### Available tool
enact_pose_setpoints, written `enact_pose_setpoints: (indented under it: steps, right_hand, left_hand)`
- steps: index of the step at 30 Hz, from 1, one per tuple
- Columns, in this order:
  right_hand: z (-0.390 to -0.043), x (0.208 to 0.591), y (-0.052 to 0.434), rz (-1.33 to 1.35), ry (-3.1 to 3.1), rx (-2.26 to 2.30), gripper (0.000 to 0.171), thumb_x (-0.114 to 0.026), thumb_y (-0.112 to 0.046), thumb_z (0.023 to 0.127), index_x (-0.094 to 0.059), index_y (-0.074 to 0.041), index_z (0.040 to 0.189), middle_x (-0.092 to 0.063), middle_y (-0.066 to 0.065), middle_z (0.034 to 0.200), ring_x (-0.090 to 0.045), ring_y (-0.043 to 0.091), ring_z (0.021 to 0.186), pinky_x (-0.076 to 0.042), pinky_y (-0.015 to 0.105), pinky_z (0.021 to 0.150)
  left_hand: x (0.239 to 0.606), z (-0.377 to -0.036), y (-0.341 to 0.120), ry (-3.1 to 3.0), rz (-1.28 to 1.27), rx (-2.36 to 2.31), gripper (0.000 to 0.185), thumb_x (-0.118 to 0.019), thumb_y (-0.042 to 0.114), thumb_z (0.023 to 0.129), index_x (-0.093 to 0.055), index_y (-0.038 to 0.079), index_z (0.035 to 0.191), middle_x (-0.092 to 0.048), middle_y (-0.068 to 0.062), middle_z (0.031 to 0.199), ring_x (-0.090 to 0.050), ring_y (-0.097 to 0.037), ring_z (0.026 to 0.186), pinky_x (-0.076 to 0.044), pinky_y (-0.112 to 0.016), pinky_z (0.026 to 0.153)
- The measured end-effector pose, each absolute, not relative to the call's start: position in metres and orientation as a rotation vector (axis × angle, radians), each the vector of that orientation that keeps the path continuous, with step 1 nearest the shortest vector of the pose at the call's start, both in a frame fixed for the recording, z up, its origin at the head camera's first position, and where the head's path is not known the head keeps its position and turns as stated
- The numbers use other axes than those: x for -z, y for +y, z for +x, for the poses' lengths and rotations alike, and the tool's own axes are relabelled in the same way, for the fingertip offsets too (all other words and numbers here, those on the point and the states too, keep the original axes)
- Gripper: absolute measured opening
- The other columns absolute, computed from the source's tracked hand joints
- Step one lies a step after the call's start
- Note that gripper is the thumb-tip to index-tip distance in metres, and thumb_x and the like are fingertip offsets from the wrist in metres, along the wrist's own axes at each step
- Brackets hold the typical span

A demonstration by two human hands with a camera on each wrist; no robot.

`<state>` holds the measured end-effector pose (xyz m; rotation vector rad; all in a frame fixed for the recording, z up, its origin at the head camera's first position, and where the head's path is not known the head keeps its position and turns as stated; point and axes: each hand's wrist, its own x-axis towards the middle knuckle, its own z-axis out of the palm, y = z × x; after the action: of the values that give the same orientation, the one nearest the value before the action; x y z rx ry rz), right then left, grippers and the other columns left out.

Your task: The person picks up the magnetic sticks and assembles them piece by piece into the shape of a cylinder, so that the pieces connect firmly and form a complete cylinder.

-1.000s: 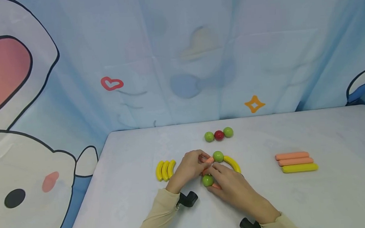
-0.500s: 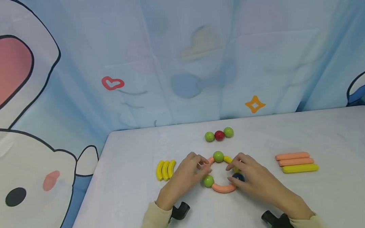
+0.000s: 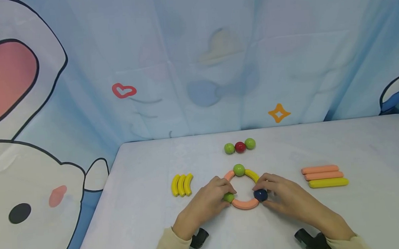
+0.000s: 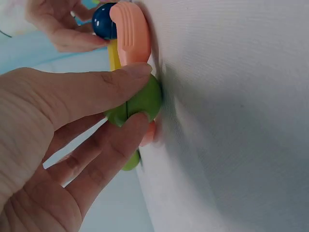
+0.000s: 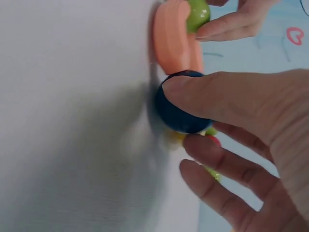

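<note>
Both hands' fingers [image 3: 230, 192] now pinch the ring's [image 3: 244, 204] 2 lower balls.

1. Centre: the ring [image 3: 244, 187] of curved pieces and balls occupies the table [image 3: 150, 215], flanked by the left hand [image 3: 207, 200] and right hand [image 3: 289, 200].
2. Left: three yellow curved pieces [image 3: 181, 185] block approach.
3. Right: three straight sticks [image 3: 323, 176] obstruct.
4. Far side: row of three balls [image 3: 239, 147].
5. Bare cloth lies between these groups.

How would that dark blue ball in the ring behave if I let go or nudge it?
The dark blue ball is round and glossy, so alone it would probably roll and feel slippery. Here it sits against the orange curved piece, which may check it. The right hand pinches it easily, so it seems light and rigid.
</note>
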<state>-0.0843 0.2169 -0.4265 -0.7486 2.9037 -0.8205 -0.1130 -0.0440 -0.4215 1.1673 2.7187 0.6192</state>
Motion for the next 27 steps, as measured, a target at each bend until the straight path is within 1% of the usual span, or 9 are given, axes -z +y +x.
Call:
enact_pose_setpoints:
  steps: [3,5,7,12,16,20,22,25,27]
  right_hand:
    - [-0.084,0.428,0.217,-0.772,2.943,0.799,0.044,-0.095,-0.007,0.074,-0.074,-0.022,0.109,-0.067,-0.011,0.11,-0.064,0.008,0.093,-0.061,0.038,0.085]
    - [-0.084,0.429,0.217,-0.782,2.964,0.788,0.046,-0.096,-0.007,0.072,-0.073,-0.022,0.109,-0.068,-0.011,0.111,-0.063,0.005,0.09,-0.061,0.035,0.082]
    - [-0.085,0.428,0.217,-0.793,2.972,0.777,0.046,-0.097,-0.008,0.072,-0.073,-0.023,0.108,-0.069,-0.011,0.11,-0.062,0.004,0.088,-0.061,0.034,0.081]
    - [-0.09,0.423,0.217,-0.824,2.943,0.755,0.042,-0.096,-0.009,0.073,-0.076,-0.023,0.107,-0.07,-0.013,0.108,-0.067,0.011,0.095,-0.061,0.04,0.086]
    - [-0.093,0.418,0.218,-0.829,2.871,0.753,0.041,-0.095,-0.01,0.075,-0.076,-0.024,0.109,-0.068,-0.013,0.109,-0.065,0.013,0.1,-0.06,0.041,0.089]
    - [-0.099,0.408,0.221,-0.812,2.76,0.868,0.042,-0.093,-0.012,0.078,-0.074,-0.019,0.115,-0.064,-0.009,0.113,-0.06,0.014,0.098,-0.058,0.035,0.082]
    - [-0.107,0.402,0.219,-0.806,2.746,0.941,0.041,-0.091,-0.012,0.081,-0.073,-0.015,0.118,-0.064,-0.004,0.115,-0.061,0.017,0.097,-0.057,0.034,0.08]
    - [-0.125,0.4,0.21,-0.799,2.776,1.007,0.037,-0.087,-0.013,0.086,-0.071,-0.008,0.119,-0.066,0.004,0.118,-0.064,0.025,0.1,-0.059,0.041,0.083]
    - [-0.136,0.402,0.204,-0.765,2.779,1.035,0.037,-0.086,-0.012,0.087,-0.071,-0.004,0.119,-0.067,0.009,0.119,-0.065,0.028,0.101,-0.059,0.045,0.086]
  left_hand:
    - [0.421,-0.113,-0.043,2.727,1.172,-0.612,0.027,-0.085,0.008,0.088,-0.078,0.008,0.114,-0.07,0.005,0.114,-0.058,-0.007,0.106,-0.048,-0.013,0.096]
    - [0.421,-0.114,-0.043,2.727,1.17,-0.626,0.027,-0.085,0.008,0.088,-0.078,0.008,0.114,-0.07,0.005,0.113,-0.057,-0.007,0.102,-0.048,-0.011,0.09]
    - [0.421,-0.114,-0.044,2.728,1.173,-0.636,0.027,-0.085,0.008,0.088,-0.078,0.008,0.114,-0.07,0.005,0.112,-0.056,-0.006,0.101,-0.048,-0.01,0.089]
    - [0.419,-0.115,-0.044,2.732,1.175,-0.634,0.026,-0.085,0.009,0.088,-0.077,0.008,0.113,-0.07,0.005,0.112,-0.056,-0.007,0.099,-0.047,-0.011,0.089]
    - [0.418,-0.115,-0.043,2.737,1.165,-0.622,0.027,-0.085,0.008,0.087,-0.078,0.009,0.113,-0.071,0.005,0.112,-0.057,-0.006,0.101,-0.048,-0.011,0.09]
    - [0.419,-0.115,-0.041,2.74,1.168,-0.61,0.027,-0.086,0.008,0.087,-0.078,0.009,0.112,-0.071,0.005,0.113,-0.06,-0.006,0.105,-0.049,-0.012,0.093]
    - [0.421,-0.114,-0.04,2.741,1.171,-0.6,0.027,-0.086,0.008,0.086,-0.079,0.009,0.112,-0.071,0.005,0.112,-0.061,-0.006,0.106,-0.049,-0.012,0.093]
    - [0.422,-0.113,-0.039,2.751,1.166,-0.583,0.027,-0.087,0.008,0.085,-0.079,0.009,0.111,-0.071,0.005,0.11,-0.061,-0.006,0.105,-0.05,-0.012,0.092]
    - [0.422,-0.113,-0.038,2.756,1.169,-0.58,0.027,-0.088,0.007,0.085,-0.08,0.009,0.11,-0.072,0.005,0.109,-0.061,-0.006,0.104,-0.05,-0.012,0.091]
